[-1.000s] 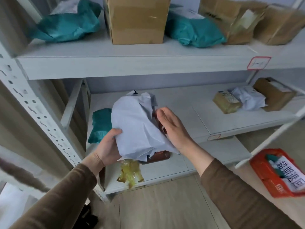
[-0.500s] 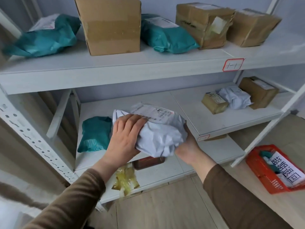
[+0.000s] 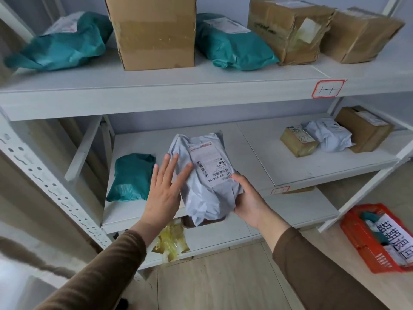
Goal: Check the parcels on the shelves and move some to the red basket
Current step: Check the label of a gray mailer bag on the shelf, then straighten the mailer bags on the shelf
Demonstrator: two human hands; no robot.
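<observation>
A white plastic mailer parcel (image 3: 205,175) with a shipping label facing up is held in front of the middle shelf (image 3: 290,157). My right hand (image 3: 250,200) grips its lower right side from beneath. My left hand (image 3: 165,189) is flat with fingers spread, touching the parcel's left side. The red basket (image 3: 366,249) stands on the floor at the lower right, with a white sign and parcels inside.
The top shelf (image 3: 156,90) carries teal bags (image 3: 62,45) and cardboard boxes (image 3: 154,30). A teal bag (image 3: 131,175), a small box (image 3: 298,140), a white bag (image 3: 330,135) and a brown box (image 3: 364,128) lie on the middle shelf. A yellow packet (image 3: 172,240) sits on the bottom shelf.
The parcel has been turned so its label faces up. My left hand let go of its grip and now lies flat against the side, while my right hand holds it from below.
</observation>
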